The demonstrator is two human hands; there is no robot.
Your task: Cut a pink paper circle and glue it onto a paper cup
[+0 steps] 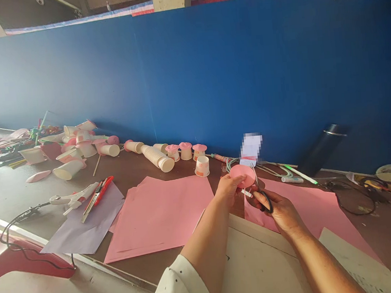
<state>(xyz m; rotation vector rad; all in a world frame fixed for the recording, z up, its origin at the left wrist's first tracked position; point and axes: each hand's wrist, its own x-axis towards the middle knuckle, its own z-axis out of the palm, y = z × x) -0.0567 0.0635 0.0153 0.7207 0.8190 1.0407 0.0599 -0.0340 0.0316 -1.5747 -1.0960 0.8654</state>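
Note:
My left hand (231,188) is closed on a round pink paper disc (243,173), thumb on its face. Black-handled scissors (266,202) are in my right hand (283,214), their blades pointing up along the disc's right edge. A small white piece (246,192) shows just below the disc, between the hands; what it is I cannot make out. Under and behind the right hand lies a large pink sheet (310,202). Left of my left arm rests a stack of pink sheets (163,215). A paper cup (202,166) stands upright beyond it.
Several cups with pink tops (186,151) stand by the blue partition (189,74). A nested cup stack (157,158) lies beside them. At left are a glue gun (73,198) and a red utility knife (99,196). A dark flask (326,148) and cables (353,196) are at right.

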